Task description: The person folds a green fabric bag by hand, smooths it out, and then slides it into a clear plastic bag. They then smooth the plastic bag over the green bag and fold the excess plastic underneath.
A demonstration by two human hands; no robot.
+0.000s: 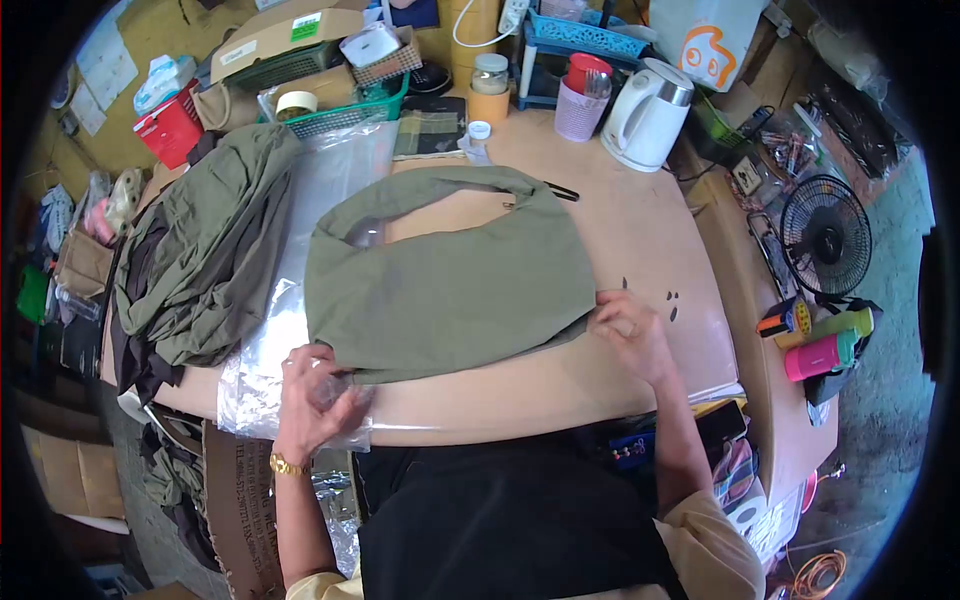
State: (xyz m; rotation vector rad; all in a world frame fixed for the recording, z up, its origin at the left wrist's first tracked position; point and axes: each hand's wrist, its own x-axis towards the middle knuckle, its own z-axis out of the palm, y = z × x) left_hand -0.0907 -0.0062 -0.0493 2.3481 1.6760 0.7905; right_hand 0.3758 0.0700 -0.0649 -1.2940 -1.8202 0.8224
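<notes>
An olive-green fabric shoulder bag [450, 280] lies flat on the table, its wide strap looped toward the back. At the bag's lower left corner, my left hand [320, 395] has curled fingers closed on the edge, over clear plastic. My right hand [632, 335] pinches the bag's right corner between thumb and fingers. Clear plastic bags [265, 370] lie under the left side of the bag and beneath my left hand. Behind the strap rests a small black tool [563, 191], perhaps thread snips.
A heap of olive and dark fabric [215, 240] lies on the left. Along the back stand a green basket [345, 118], a jar [490, 78], a lilac cup [580, 115] and a white kettle [648, 115]. A black fan [825, 235] stands at the right.
</notes>
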